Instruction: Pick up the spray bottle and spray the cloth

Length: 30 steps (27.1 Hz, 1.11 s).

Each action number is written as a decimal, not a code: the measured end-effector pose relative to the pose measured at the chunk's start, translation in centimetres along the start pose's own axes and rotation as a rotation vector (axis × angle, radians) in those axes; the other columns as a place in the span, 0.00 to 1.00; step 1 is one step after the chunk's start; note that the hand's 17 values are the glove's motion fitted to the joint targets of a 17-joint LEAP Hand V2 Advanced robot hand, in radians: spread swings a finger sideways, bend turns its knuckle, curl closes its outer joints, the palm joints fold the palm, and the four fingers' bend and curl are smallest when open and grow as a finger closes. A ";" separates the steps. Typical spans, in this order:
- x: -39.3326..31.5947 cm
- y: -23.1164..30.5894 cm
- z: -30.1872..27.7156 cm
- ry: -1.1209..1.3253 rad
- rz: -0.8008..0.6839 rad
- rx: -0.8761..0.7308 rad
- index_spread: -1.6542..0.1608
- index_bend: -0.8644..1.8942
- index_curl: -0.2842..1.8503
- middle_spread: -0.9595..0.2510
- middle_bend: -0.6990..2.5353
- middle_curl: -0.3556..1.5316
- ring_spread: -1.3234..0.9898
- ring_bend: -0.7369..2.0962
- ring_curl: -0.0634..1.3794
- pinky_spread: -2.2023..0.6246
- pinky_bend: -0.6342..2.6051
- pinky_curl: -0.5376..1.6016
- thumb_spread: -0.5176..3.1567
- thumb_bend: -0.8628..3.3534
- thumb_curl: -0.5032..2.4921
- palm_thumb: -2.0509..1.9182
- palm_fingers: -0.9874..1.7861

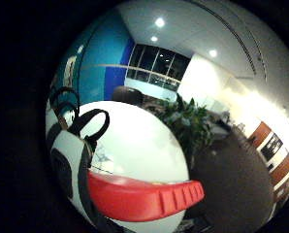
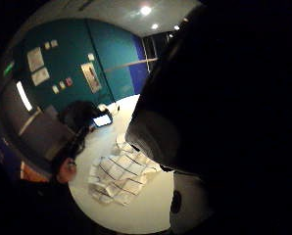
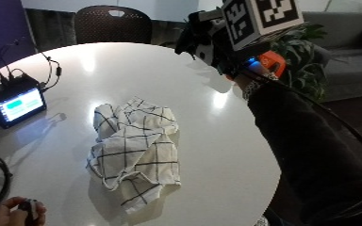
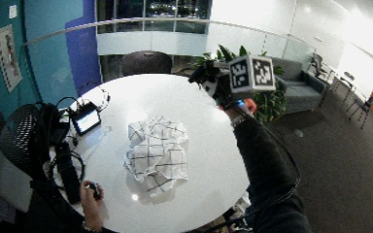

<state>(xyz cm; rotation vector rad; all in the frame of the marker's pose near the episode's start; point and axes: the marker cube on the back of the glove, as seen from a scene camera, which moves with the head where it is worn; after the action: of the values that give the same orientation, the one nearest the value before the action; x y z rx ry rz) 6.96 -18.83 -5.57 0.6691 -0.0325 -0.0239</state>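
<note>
Outside view: the gloved right hand [image 3: 215, 40] is raised above the far edge of the round white tabletop [image 3: 231, 155], beyond the cloth [image 3: 134, 146] as seen from the person's side. An orange-red part of the bottle [image 3: 270, 61] shows beside the wrist; the rest of it is hidden behind the hand. The cloth, white with dark grid lines, lies crumpled in a heap near the middle of the tabletop, well apart from the hand and touched by nothing.

Little finger side palm view: the bottle's white body [image 1: 135, 155] fills much of the picture and its red trigger [image 1: 144, 196] crosses in front, so it sits right against the palm. The grip looks closed round the bottle, though the fingers themselves are mostly out of sight. Thumb side palm view: a dark bulk of the glove [image 2: 224, 98] covers most of the frame; past it the cloth [image 2: 119, 176] lies on the tabletop below.

A small screen device [image 3: 14, 101] with cables stands on the tabletop, to the far side of the cloth from the hand. The person's bare hand [image 3: 18, 212] holds a small dark object at the tabletop's near edge, on the same side of the cloth as the device. A plant [image 3: 303, 56] stands behind the raised hand, and a dark chair [image 3: 112, 23] stands beyond the tabletop.
</note>
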 end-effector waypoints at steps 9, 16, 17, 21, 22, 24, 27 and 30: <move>-3.9 -1.4 0.4 0.365 -0.449 -0.149 0.75 0.40 0.39 0.60 0.39 0.46 0.48 0.50 0.36 0.66 0.36 0.45 0.29 0.20 0.40 0.75 0.86; -5.6 2.3 1.8 0.585 -0.662 -0.220 0.75 0.40 0.39 0.60 0.39 0.46 0.48 0.50 0.36 0.66 0.36 0.45 0.29 0.20 0.40 0.75 0.86; -5.9 3.1 2.0 0.610 -0.693 -0.235 0.75 0.40 0.39 0.60 0.39 0.46 0.48 0.50 0.36 0.66 0.36 0.45 0.29 0.20 0.40 0.75 0.86; -6.7 6.2 3.1 0.633 -0.769 -0.293 0.75 0.40 0.39 0.60 0.39 0.45 0.48 0.50 0.36 0.66 0.36 0.45 0.29 0.20 0.41 0.75 0.86; -6.9 6.8 3.5 0.624 -0.783 -0.302 0.75 0.40 0.39 0.60 0.39 0.45 0.48 0.50 0.36 0.66 0.36 0.45 0.29 0.20 0.41 0.75 0.86; -7.3 7.9 4.2 0.592 -0.807 -0.307 0.75 0.40 0.39 0.60 0.39 0.45 0.48 0.50 0.36 0.66 0.35 0.45 0.29 0.20 0.41 0.75 0.86; -7.8 8.2 4.9 0.555 -0.829 -0.282 0.75 0.39 0.39 0.60 0.39 0.45 0.48 0.50 0.36 0.66 0.35 0.45 0.29 0.20 0.41 0.75 0.86; -8.0 7.4 4.4 0.556 -0.817 -0.253 0.75 0.39 0.39 0.60 0.39 0.45 0.48 0.50 0.36 0.66 0.35 0.45 0.29 0.20 0.41 0.75 0.86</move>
<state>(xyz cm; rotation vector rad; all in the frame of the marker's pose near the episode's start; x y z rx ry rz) -1.11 -15.54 2.29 0.3804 0.7697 -0.6160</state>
